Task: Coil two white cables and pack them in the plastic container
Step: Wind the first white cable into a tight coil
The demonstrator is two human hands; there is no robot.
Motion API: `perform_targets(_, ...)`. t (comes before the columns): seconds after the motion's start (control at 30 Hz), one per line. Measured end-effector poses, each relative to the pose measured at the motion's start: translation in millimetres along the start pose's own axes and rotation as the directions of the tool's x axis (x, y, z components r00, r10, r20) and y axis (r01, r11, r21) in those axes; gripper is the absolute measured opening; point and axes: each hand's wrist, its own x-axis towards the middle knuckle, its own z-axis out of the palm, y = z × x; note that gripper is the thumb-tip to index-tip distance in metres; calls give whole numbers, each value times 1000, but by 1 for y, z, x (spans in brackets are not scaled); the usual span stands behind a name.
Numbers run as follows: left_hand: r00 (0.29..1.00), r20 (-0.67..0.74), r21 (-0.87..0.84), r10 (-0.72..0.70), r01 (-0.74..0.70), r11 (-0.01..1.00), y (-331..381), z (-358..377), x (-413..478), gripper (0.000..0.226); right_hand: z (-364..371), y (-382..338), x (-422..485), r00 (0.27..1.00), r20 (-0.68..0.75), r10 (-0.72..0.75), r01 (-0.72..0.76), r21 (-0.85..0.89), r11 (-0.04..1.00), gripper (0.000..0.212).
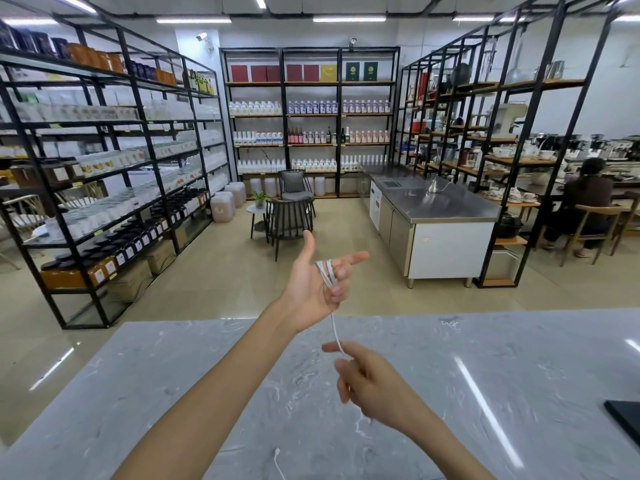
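Found left hand (pixel 313 282) raised past counter's (pixel 173 375) far edge, thumb and forefinger spread, other fingers curled through loops of 1 white cable (pixel 334 327). Traced cable down to right hand (pixel 372 379), pinched there between thumb and forefinger (remaining fingers loosely bent). Noted loose end lying by counter's near edge.

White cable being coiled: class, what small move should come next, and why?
Probably the right hand carries the thin white cable once more round the fingers of the left hand: only a few loops sit there, and a loose tail lies on the grey marble table.
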Motion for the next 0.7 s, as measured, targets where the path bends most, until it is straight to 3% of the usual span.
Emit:
perform_targets(0.1, 999, -31, 138, 13, -9, 990, -6, 1, 0, 106, -8, -16, -19, 988, 24, -152, 148, -403, 903, 22)
perform_targets(0.2, 999, -3, 383, -50, 47, 922, -18, 12, -4, 108, -35, -46, -23, 953, -15, -301, 203, -709, 675, 26)
perform_targets(0.33, 981, 118, 454, -155, 85, 887, -25, 28, -11, 99, -87, -81, -25, 790, -59, -611, 214, -906, 365, 31)
perform_targets(0.43, 971, 149, 475, -188, 97, 874, -23, 38, -16, 98, -107, -86, -19, 710, -22, -704, 245, -929, 277, 29)
perform_targets(0.5, 953, 186, 492, -238, 119, 862, -28, 42, -18, 107, -113, -84, -4, 664, -84, -743, 292, -886, 361, 24)
perform_targets(0.57, 915, 267, 481, -303, 146, 864, -36, 47, -17, 116, -115, -82, 16, 676, -224, -702, 399, -689, 605, 13)
perform_targets(0.63, 868, 361, 427, -340, 170, 888, -38, 51, -15, 121, -109, -74, 37, 744, -336, -577, 435, -412, 801, 6)
perform_targets(0.7, 859, 411, 351, -306, 161, 922, -30, 53, -10, 123, -101, -58, 53, 872, -306, -382, 371, -96, 924, 14)
